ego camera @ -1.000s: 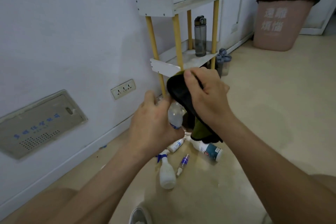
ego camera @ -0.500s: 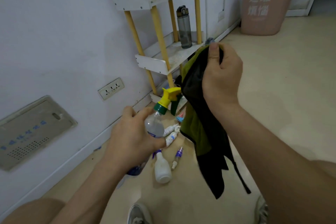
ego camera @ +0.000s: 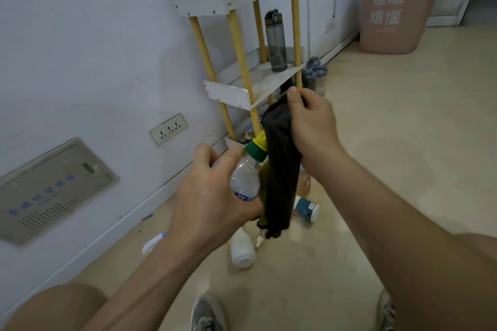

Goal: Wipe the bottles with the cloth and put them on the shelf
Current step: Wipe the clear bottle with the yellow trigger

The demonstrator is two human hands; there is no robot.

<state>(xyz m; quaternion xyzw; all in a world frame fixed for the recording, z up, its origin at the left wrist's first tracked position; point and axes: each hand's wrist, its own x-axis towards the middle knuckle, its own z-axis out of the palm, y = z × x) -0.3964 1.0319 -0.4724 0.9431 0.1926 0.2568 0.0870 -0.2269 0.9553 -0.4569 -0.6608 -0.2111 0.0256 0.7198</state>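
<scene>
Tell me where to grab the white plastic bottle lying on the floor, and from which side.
The white plastic bottle lies on its side, base toward the camera, neck end hidden behind the left hand. Probably come from above and wrap its wide body across the width.

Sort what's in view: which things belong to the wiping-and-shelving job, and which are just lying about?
Job: clear spray bottle in the left hand; dark cloth in the right hand; shelf; grey bottle standing on it; white bottle and teal-labelled bottle on the floor.
Just there: pink bin; wall socket; grey wall panel.
</scene>
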